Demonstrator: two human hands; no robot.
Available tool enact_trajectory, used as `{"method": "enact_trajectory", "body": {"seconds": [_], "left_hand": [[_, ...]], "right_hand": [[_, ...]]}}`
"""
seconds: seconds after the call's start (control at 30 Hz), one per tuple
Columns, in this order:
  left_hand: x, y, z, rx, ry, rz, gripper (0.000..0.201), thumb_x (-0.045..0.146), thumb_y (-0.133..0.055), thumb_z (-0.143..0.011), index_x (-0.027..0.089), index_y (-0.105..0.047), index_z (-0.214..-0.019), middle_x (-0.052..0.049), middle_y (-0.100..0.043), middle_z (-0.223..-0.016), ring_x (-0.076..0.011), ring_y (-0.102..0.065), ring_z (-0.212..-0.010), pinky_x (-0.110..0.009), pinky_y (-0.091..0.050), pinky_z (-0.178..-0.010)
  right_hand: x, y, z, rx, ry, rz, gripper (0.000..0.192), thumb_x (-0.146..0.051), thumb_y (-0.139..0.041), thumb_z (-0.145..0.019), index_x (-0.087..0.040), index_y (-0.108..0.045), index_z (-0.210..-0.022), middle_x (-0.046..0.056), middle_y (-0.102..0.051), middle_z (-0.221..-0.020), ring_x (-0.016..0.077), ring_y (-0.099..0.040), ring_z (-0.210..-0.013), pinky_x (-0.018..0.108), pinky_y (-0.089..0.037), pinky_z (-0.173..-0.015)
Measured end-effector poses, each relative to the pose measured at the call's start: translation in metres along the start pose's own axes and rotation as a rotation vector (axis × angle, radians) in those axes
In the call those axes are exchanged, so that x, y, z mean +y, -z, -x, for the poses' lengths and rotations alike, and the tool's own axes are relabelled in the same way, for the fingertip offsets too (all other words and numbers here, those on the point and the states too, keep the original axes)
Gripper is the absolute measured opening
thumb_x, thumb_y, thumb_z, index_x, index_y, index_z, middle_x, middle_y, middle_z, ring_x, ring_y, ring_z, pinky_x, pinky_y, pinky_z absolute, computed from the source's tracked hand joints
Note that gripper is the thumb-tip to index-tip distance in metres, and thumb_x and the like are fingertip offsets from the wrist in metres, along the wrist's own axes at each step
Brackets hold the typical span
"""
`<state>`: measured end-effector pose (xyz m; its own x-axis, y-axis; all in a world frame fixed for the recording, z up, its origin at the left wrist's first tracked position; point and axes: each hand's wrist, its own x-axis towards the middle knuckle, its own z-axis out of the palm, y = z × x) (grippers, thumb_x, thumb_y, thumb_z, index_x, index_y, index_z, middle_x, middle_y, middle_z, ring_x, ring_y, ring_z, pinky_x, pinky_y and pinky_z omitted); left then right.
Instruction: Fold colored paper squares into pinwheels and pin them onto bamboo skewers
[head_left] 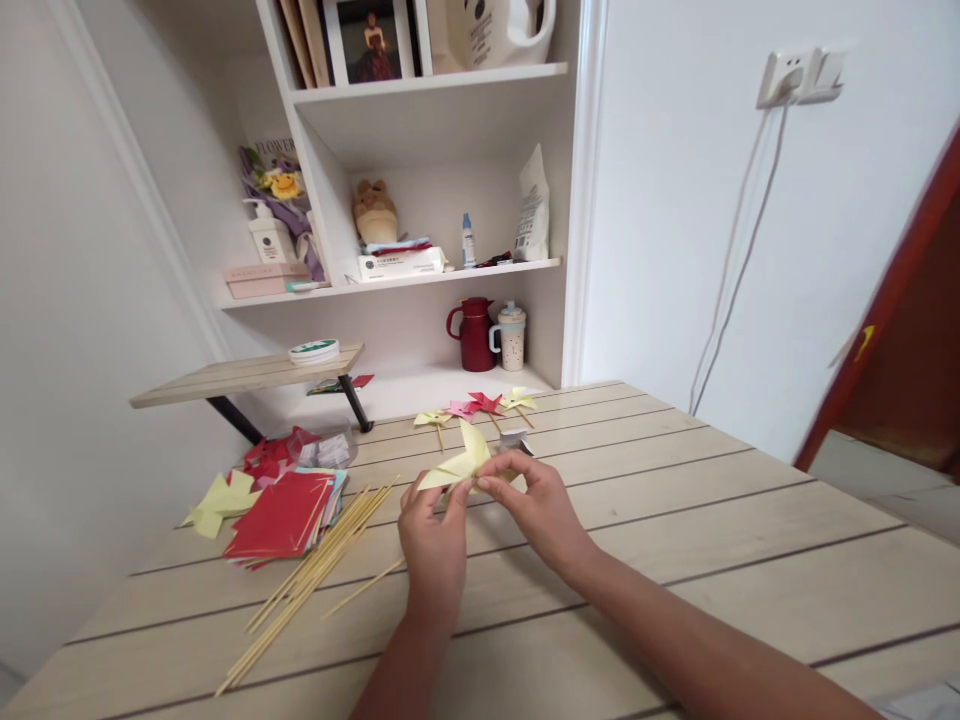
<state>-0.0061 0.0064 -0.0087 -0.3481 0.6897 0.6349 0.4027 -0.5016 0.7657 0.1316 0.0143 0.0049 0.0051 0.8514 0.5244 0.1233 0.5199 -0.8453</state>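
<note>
Both my hands hold a folded yellow paper pinwheel just above the wooden table. My left hand pinches its lower left side. My right hand pinches its centre from the right. One pointed flap sticks up between my hands. Several thin bamboo skewers lie to the left of my left hand. A stack of red paper squares lies further left, with cut yellow paper beside it.
Finished pinwheels in yellow, pink and red lie at the table's far edge. A small clear box sits behind the paper stack. Behind stand a shelf unit with a red jug, a mug and a low wooden ledge.
</note>
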Motion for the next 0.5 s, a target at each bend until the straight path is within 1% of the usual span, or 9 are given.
{"method": "enact_trajectory", "body": {"seconds": [0.07, 0.13, 0.2, 0.27, 0.33, 0.37, 0.4, 0.43, 0.5], "left_hand": [[-0.0012, -0.0004, 0.0005, 0.013, 0.008, 0.0, 0.014, 0.034, -0.072, -0.077, 0.022, -0.078, -0.078, -0.006, -0.074, -0.078, -0.0256, -0.066, -0.082, -0.038, -0.05, -0.082], [-0.0031, -0.0008, 0.001, 0.026, 0.022, -0.002, 0.014, 0.035, -0.073, -0.075, 0.022, -0.078, -0.078, -0.007, -0.074, -0.08, -0.0264, -0.066, -0.084, -0.039, -0.05, -0.083], [-0.0048, -0.0012, 0.0016, 0.033, 0.027, -0.001, 0.015, 0.036, -0.073, -0.075, 0.022, -0.078, -0.078, -0.007, -0.075, -0.082, -0.027, -0.066, -0.086, -0.04, -0.05, -0.084], [-0.0054, -0.0012, 0.002, 0.037, 0.02, -0.002, 0.015, 0.036, -0.073, -0.076, 0.023, -0.078, -0.079, -0.007, -0.075, -0.083, -0.0271, -0.066, -0.087, -0.041, -0.05, -0.085], [-0.0047, -0.0008, 0.0022, 0.036, 0.001, -0.006, 0.014, 0.036, -0.072, -0.077, 0.023, -0.078, -0.08, -0.007, -0.075, -0.082, -0.0267, -0.066, -0.086, -0.04, -0.05, -0.085], [-0.0039, -0.0006, 0.0022, 0.033, -0.012, -0.009, 0.014, 0.036, -0.071, -0.077, 0.023, -0.078, -0.079, -0.007, -0.075, -0.082, -0.0263, -0.066, -0.086, -0.04, -0.05, -0.085], [-0.0031, -0.0004, 0.0021, 0.029, -0.026, -0.01, 0.014, 0.035, -0.071, -0.078, 0.023, -0.078, -0.079, -0.006, -0.075, -0.081, -0.0258, -0.066, -0.084, -0.04, -0.05, -0.085], [-0.0024, -0.0002, 0.002, 0.026, -0.04, -0.01, 0.013, 0.035, -0.071, -0.078, 0.024, -0.077, -0.078, -0.006, -0.074, -0.081, -0.0254, -0.066, -0.083, -0.039, -0.05, -0.084], [-0.0014, 0.0, 0.0018, 0.022, -0.061, -0.013, 0.013, 0.035, -0.07, -0.079, 0.024, -0.077, -0.077, -0.006, -0.074, -0.08, -0.0249, -0.066, -0.082, -0.039, -0.05, -0.083]], "right_hand": [[0.0005, -0.001, 0.0, 0.037, 0.011, -0.033, 0.015, -0.033, -0.073, -0.078, -0.023, -0.062, -0.08, 0.001, -0.067, -0.084, 0.02, -0.062, -0.082, 0.033, -0.047, -0.079], [0.0009, -0.0019, 0.0, 0.08, 0.005, -0.088, 0.025, -0.033, -0.076, -0.075, -0.023, -0.056, -0.085, 0.0, -0.065, -0.087, 0.0192, -0.063, -0.082, 0.032, -0.048, -0.077], [0.0009, -0.0025, 0.0002, 0.092, -0.016, -0.117, 0.033, -0.033, -0.078, -0.074, -0.024, -0.053, -0.093, -0.001, -0.064, -0.084, 0.0194, -0.064, -0.082, 0.032, -0.049, -0.078], [0.0006, -0.0024, 0.0003, 0.069, -0.04, -0.117, 0.043, -0.032, -0.078, -0.075, -0.026, -0.053, -0.109, -0.003, -0.064, -0.078, 0.0207, -0.065, -0.083, 0.035, -0.048, -0.081], [0.0007, -0.0018, -0.0003, 0.035, -0.061, -0.131, 0.062, -0.032, -0.077, -0.076, -0.027, -0.048, -0.13, -0.003, -0.065, -0.076, 0.0212, -0.065, -0.083, 0.038, -0.048, -0.085], [0.0011, -0.0014, -0.0009, 0.016, -0.072, -0.142, 0.069, -0.032, -0.077, -0.076, -0.027, -0.046, -0.138, -0.003, -0.066, -0.077, 0.021, -0.065, -0.083, 0.039, -0.048, -0.087], [0.0018, -0.0009, -0.0016, -0.002, -0.082, -0.153, 0.071, -0.032, -0.077, -0.076, -0.027, -0.047, -0.14, -0.002, -0.067, -0.079, 0.021, -0.064, -0.084, 0.039, -0.048, -0.087], [0.0029, -0.0005, -0.0025, -0.021, -0.087, -0.161, 0.067, -0.033, -0.077, -0.076, -0.027, -0.052, -0.138, -0.001, -0.068, -0.081, 0.0213, -0.064, -0.086, 0.039, -0.048, -0.088], [0.0055, 0.0002, -0.0042, -0.062, -0.083, -0.171, 0.047, -0.034, -0.077, -0.076, -0.024, -0.067, -0.12, 0.002, -0.07, -0.089, 0.0229, -0.064, -0.092, 0.039, -0.049, -0.088]]}}
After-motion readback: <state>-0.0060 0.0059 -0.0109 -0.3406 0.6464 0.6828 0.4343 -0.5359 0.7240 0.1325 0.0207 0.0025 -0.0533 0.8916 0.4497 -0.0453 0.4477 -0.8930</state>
